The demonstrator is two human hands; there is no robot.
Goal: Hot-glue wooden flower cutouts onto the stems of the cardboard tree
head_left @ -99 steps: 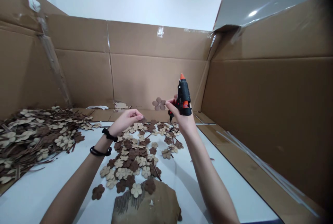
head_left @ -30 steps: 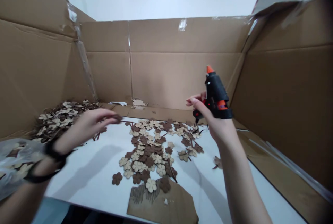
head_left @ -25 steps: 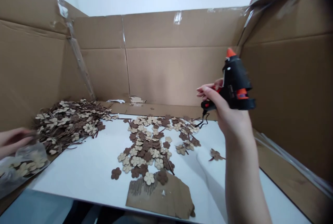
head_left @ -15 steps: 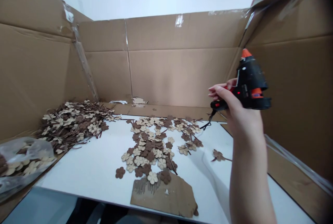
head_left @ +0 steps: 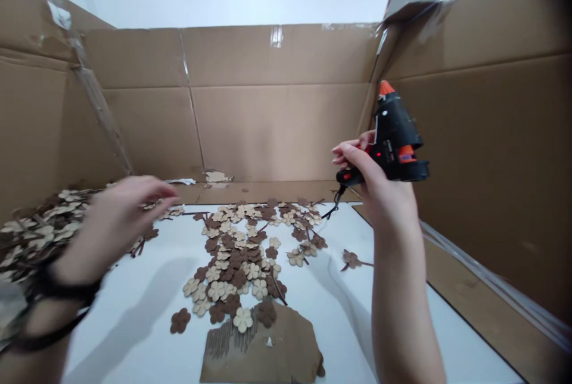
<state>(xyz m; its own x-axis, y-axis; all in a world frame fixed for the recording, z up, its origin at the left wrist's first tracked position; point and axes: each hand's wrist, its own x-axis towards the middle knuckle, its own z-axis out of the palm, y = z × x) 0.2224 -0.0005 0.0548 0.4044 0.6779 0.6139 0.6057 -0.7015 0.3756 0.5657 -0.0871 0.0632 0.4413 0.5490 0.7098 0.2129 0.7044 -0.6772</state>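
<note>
My right hand [head_left: 379, 193] holds a black hot glue gun [head_left: 397, 128] by its handle, with the orange nozzle pointing up and a red light glowing on its side. A dark cord hangs from the handle's bottom. At the left, my left hand [head_left: 129, 208], in dark wristbands, hovers over the near side of a heap of flower pieces with stems [head_left: 49, 223]. It is blurred, but thumb and fingers look apart with nothing visible between them. Many brown and cream flower cutouts [head_left: 236, 259] lie piled mid-table, reaching a cardboard piece [head_left: 263, 354] streaked with glue.
Cardboard walls [head_left: 281, 128] enclose the white table [head_left: 170, 300] at left, back and right. A brown flower with a stem [head_left: 351, 259] lies alone right of the pile. One single brown flower [head_left: 180, 320] sits at the pile's front left. Part of a plastic bag [head_left: 9, 306] shows at the left edge.
My left hand has come into view from the left, over the stem heap. The view has turned right, so everything sits farther left. The glue gun stays raised in my right hand.
</note>
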